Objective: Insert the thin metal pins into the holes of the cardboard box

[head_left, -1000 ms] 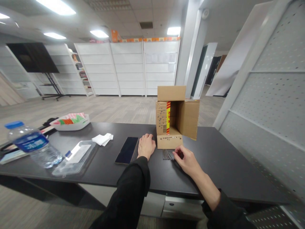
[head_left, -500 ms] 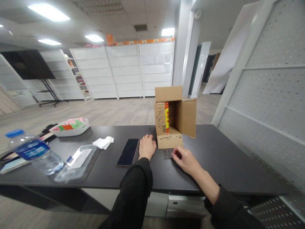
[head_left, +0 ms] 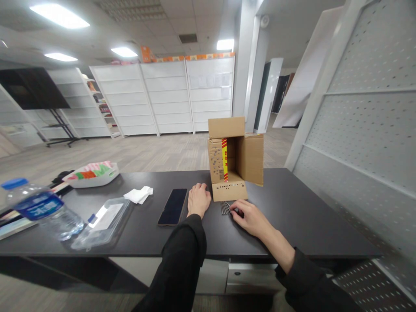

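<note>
A cardboard box (head_left: pixel 216 162) stands on the dark desk (head_left: pixel 308 216), its open side facing me. Its lower flap (head_left: pixel 229 196) is folded down and has a row of small holes. In front of that flap lie several thin metal rods (head_left: pixel 224 208) side by side; their exact kind is too small to tell. My right hand (head_left: pixel 251 216) is at the right end of this row, thumb and forefinger pinched on a thin metal rod. Just left of the box, my left hand (head_left: pixel 199 200) rests on the desk with its fingers stretched forward, holding nothing.
A phone (head_left: pixel 173 207) lies beside my left hand. Further left are white tissues (head_left: pixel 138 195), a clear plastic case (head_left: pixel 102 223), a water bottle (head_left: pixel 42 210) and a white tray (head_left: pixel 94 179) with colourful packets. A perforated panel (head_left: pixel 367 143) rises on the right.
The whole view has shifted slightly. My right hand stays by the metal rods with only a slight change in its fingers. My left hand remains beside the box.
</note>
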The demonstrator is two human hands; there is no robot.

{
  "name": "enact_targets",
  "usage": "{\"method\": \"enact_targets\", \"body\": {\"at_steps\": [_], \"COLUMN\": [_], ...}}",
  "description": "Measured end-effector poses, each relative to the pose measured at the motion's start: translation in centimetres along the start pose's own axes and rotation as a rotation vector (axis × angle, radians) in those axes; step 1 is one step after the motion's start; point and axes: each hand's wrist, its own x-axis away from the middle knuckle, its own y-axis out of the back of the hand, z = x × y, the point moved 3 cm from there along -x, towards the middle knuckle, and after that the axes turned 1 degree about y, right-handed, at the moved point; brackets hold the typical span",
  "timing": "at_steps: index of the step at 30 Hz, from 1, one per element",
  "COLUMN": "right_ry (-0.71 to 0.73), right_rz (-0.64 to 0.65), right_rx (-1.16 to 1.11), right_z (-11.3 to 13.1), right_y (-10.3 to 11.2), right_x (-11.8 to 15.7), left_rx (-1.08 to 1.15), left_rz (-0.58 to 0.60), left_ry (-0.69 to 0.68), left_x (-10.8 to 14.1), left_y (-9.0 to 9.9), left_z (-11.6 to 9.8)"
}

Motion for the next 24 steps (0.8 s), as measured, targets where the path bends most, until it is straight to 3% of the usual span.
{"method": "enact_targets", "body": {"at_steps": [13, 24], "right_ry": [0.012, -0.011], "right_rz": [0.022, -0.001], "right_rx": [-0.02, -0.008], "right_z": [0.27, -0.51], "right_y": [0.15, -0.22], "right_x": [-0.13, -0.14], "left_rx": [0.01, 0.128], "left_rz": [-0.042, -0.206], "left_ry": [-0.056, -0.166], "left_x": [0.16, 0.18], "left_y": [0.04, -0.21], "left_z": [0.03, 0.21]}}
